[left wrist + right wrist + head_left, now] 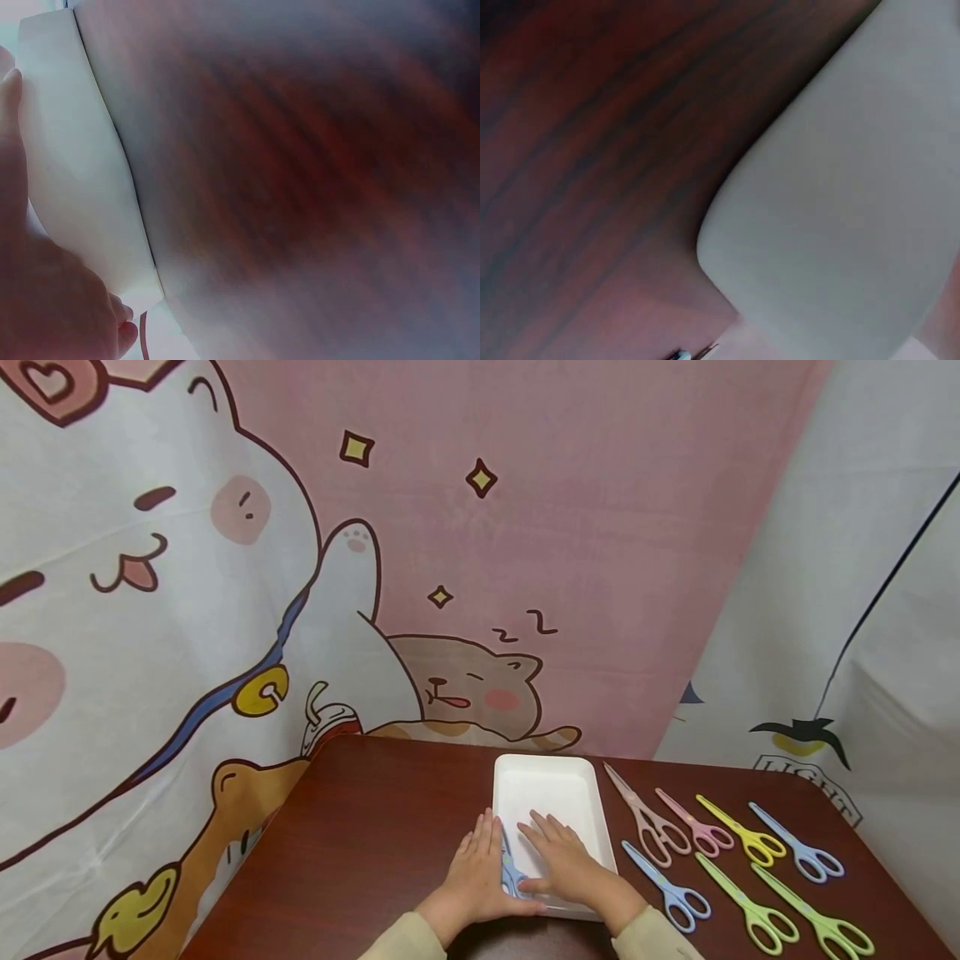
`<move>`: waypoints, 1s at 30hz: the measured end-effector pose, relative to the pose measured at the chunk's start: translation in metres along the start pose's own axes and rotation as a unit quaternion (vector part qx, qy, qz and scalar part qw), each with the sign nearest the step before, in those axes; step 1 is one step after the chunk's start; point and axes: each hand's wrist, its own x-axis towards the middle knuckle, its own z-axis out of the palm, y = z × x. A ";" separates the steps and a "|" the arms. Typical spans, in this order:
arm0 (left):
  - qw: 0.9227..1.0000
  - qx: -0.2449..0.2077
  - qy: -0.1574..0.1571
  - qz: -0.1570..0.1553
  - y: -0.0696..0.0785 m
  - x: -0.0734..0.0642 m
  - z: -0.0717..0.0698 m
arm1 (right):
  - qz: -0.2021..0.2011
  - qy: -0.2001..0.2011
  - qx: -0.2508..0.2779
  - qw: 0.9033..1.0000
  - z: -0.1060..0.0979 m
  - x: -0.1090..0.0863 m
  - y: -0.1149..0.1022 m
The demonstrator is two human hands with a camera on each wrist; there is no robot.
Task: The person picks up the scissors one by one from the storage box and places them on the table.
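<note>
A white rectangular tray [551, 785] lies on the dark red-brown table, its long sides running away from me. Inside, along the left wall, is a pair of light blue scissors [512, 872], partly covered by my hands. My left hand [474, 868] lies along the tray's left rim with fingers straight and together, its thumb stretched across the near end. Over the tray's inside, my right hand [566, 864] has its fingers spread, and its thumb is right at the blue scissors' handles. In the left wrist view, the left hand [52, 300] overlaps the tray's outer wall [82, 165].
Several scissors lie in two rows right of the tray: large pale pink scissors [645, 818], small pink scissors [696, 824], yellow scissors [742, 831], blue scissors [798, 843], nearer blue scissors [667, 887] and two green pairs. A cartoon-printed cloth [600, 568] hangs behind the table [367, 835].
</note>
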 end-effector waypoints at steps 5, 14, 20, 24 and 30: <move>1.000 0.007 0.005 0.001 0.000 0.002 0.002 | 0.028 -0.012 -0.008 1.000 0.000 0.001 0.003; 1.000 0.011 -0.001 -0.005 -0.001 0.002 0.003 | 0.056 0.023 -0.017 0.998 -0.001 0.003 0.008; 1.000 -0.003 -0.001 -0.003 -0.001 0.001 0.000 | 0.015 0.006 -0.017 1.000 0.002 0.005 -0.003; 1.000 -0.012 -0.004 -0.003 0.000 -0.001 -0.002 | -0.005 0.001 -0.058 0.998 0.008 0.008 -0.007; 1.000 -0.004 0.011 0.000 -0.003 0.001 0.007 | -0.002 0.008 -0.087 0.996 0.011 0.011 -0.005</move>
